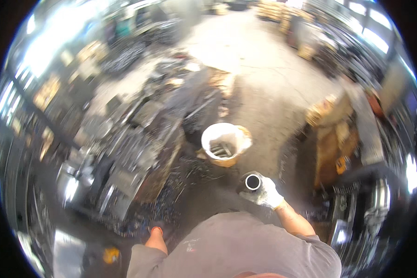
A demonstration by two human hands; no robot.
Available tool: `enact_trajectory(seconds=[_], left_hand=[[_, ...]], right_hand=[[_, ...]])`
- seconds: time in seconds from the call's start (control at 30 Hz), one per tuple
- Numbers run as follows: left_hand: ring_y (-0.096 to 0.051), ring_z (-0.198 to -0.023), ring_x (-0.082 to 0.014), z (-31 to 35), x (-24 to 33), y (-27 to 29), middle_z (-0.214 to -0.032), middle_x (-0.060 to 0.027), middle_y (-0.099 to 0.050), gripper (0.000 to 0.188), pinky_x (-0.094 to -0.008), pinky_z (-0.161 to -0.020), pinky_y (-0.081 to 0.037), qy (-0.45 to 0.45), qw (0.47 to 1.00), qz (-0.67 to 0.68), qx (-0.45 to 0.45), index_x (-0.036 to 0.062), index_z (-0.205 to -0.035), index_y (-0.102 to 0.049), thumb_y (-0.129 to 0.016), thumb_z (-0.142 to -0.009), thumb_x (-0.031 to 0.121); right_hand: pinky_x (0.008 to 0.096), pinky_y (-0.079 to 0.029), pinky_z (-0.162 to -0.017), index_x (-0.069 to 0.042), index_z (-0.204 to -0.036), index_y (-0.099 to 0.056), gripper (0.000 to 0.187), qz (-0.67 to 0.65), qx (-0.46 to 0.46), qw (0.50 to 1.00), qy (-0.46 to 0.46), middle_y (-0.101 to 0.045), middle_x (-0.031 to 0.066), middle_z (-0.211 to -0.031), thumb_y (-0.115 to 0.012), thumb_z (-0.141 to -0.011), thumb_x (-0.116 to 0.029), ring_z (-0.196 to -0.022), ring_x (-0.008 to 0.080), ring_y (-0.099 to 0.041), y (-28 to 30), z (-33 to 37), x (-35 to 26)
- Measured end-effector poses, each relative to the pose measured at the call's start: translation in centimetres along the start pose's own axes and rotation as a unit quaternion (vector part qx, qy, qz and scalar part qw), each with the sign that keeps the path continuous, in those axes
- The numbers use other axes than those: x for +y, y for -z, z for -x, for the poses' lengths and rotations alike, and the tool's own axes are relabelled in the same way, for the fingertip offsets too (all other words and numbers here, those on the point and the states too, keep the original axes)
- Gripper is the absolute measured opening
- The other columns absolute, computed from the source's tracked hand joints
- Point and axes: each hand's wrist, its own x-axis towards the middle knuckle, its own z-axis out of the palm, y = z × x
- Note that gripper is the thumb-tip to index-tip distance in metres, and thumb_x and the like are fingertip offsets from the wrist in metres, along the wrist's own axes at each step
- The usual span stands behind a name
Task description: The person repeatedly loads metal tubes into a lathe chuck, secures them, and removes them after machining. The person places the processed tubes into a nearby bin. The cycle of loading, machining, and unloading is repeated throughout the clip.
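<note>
My right hand, in a white work glove with dark smudges, is closed around a short metal tube. Its round end faces up, showing a bright rim and a dark bore. Just beyond that hand stands a white bucket holding several metal pieces. Low on the left, my bare left forearm comes out of a grey sleeve. Past the wrist, my left hand is lost against the dark, blurred floor, so its fingers cannot be made out.
Along the left runs a long bench crowded with metal parts and tools, its side dark. Dark shavings litter the floor beside it. To the right stand a brown wooden panel and machinery. Pale concrete floor stretches ahead.
</note>
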Motion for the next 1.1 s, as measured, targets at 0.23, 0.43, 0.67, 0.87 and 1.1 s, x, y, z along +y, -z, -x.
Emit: enact_trajectory(seconds=[0.23, 0.43, 0.67, 0.87, 1.1], left_hand=[[-0.066, -0.118, -0.0326, 11.6, -3.7, -12.7, -0.131, -0.0158, -0.07, 0.054, -0.0458, -0.098, -0.053, 0.265, 0.62, 0.723, 0.152, 0.0082, -0.141, -0.063, -0.061, -0.102, 0.045], [-0.07, -0.096, -0.0377, 18.0, -1.0, -22.3, -0.109, -0.0171, -0.076, 0.035, -0.0498, -0.083, -0.055, 0.366, 0.621, 0.593, 0.358, 0.0111, -0.124, -0.068, -0.071, -0.097, 0.034], [-0.061, -0.133, -0.0428, 24.3, 2.8, -10.0, -0.145, -0.025, -0.064, 0.059, -0.0499, -0.11, -0.046, 0.678, 0.577, 0.173, 0.421, -0.0039, -0.151, -0.053, -0.055, -0.108, 0.036], [-0.062, -0.128, -0.0443, 27.3, 0.4, 5.9, -0.144, -0.0236, -0.063, 0.049, -0.0484, -0.106, -0.049, 0.545, 0.392, 0.361, 0.648, 0.0016, -0.142, -0.059, -0.052, -0.11, 0.038], [-0.07, -0.098, -0.0443, 26.9, -2.7, 5.5, -0.109, -0.0196, -0.072, 0.032, -0.0513, -0.087, -0.054, 0.58, 0.429, 0.289, 0.63, 0.0073, -0.119, -0.068, -0.053, -0.109, 0.034]], right_hand=[[0.0445, -0.06, -0.088, -0.01, -0.123, -0.068, 0.059, 0.064, -0.223, 0.946, 0.224, -0.075, 0.0141, -0.114, -0.091, -0.078, -0.041, -0.101, 0.0346, -0.074, -9.5, -14.2, -5.2], [0.0458, -0.061, -0.084, -0.009, -0.129, -0.065, 0.065, -0.033, -0.283, 0.901, 0.328, -0.075, 0.017, -0.111, -0.092, -0.077, -0.038, -0.096, 0.0388, -0.075, -18.6, -24.8, -11.0], [0.0475, -0.063, -0.08, -0.01, -0.125, -0.067, 0.064, -0.068, -0.33, 0.86, 0.383, -0.078, 0.0176, -0.105, -0.09, -0.076, -0.044, -0.093, 0.0405, -0.076, -28.6, -34.5, -13.6], [0.0479, -0.063, -0.077, -0.003, -0.135, -0.06, 0.081, 0.003, -0.395, 0.829, 0.397, -0.077, 0.0201, -0.101, -0.091, -0.076, -0.049, -0.089, 0.0397, -0.077, -29.4, -36.9, -14.9], [0.0386, -0.064, -0.079, -0.001, -0.123, -0.073, 0.048, -0.044, -0.439, 0.743, 0.504, -0.079, 0.0197, -0.108, -0.09, -0.082, -0.021, -0.091, 0.0318, -0.079, -22.2, -45.0, -26.9]])
